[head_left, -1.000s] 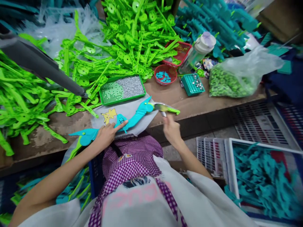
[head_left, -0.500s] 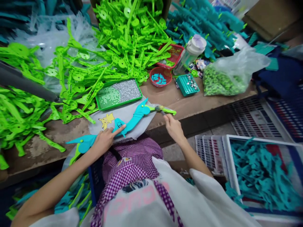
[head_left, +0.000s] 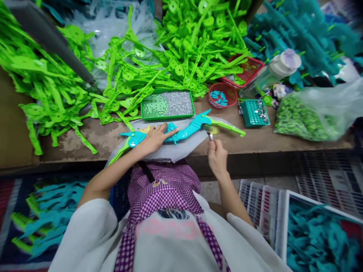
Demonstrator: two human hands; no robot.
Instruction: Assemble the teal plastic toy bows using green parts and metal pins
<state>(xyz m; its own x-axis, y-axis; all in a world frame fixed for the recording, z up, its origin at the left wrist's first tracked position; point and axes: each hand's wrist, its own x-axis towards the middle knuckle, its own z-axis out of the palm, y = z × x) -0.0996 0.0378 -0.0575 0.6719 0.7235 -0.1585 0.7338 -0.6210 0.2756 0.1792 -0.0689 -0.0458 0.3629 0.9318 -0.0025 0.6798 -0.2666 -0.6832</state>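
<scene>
A turquoise toy bow with bright green limbs lies across a grey cloth at the bench's front edge. My left hand grips its middle, one digit stretched along the turquoise body and the others partly hidden. Just below the right-hand green limb, my right hand is closed round a small hammer. Motion smears its yellowish head, and I cannot tell whether it touches the bow. Behind the bow sits a green tray of small silvery pins.
Bright green parts are heaped at the back and left. Right of the tray stand a red bowl of turquoise bits, a teal box, a bottle and a bag of green pieces. A crate holds turquoise parts below right.
The view has swung, so the bench sits further right and more level. My right hand with the hammer has shifted from the green limb to just below it. My left hand stays on the bow.
</scene>
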